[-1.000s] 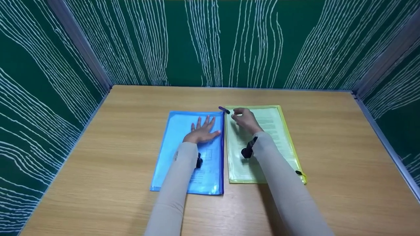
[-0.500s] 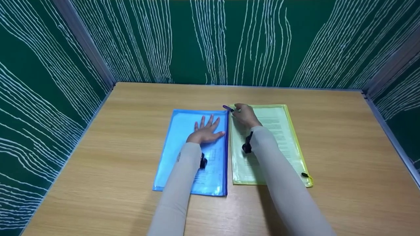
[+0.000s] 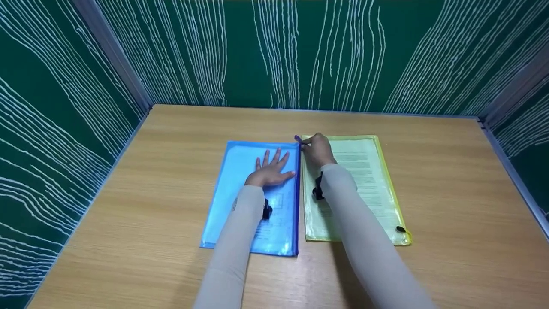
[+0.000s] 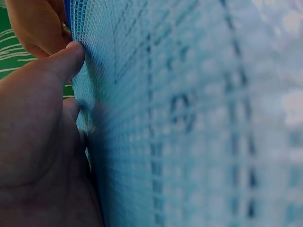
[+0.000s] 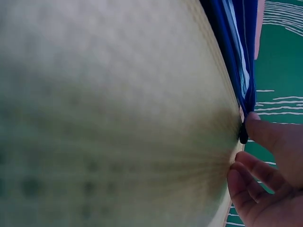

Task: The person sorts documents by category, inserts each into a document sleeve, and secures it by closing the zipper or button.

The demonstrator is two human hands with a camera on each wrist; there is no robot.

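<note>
A blue mesh zip pouch (image 3: pixel 279 231) with printed paper inside lies flat on the table. My left hand (image 3: pixel 270 174) rests on it with fingers spread. In the left wrist view, the left thumb (image 4: pixel 71 56) lies along its surface near the zipper edge. At the pouch's far right corner, my right hand (image 3: pixel 319 150) pinches the dark zipper pull (image 5: pixel 244 136) between thumb and fingers. A purple zipper end tab (image 3: pixel 297 138) sticks out beyond the fingertips. The right wrist view shows the blue zipper (image 5: pixel 241 52) parted above the pull.
A yellow zip pouch (image 3: pixel 369 193) holding printed paper lies close to the right of the blue one, beneath my right forearm. Its black zipper pull (image 3: pixel 400 229) is at the near right corner. Green partitions (image 3: pixel 257 51) with white lines border the wooden table (image 3: pixel 163 180).
My right hand has moved left and slightly away from me to the blue pouch's corner, and its fingers have closed on the zipper pull. The left hand stays spread on the pouch.
</note>
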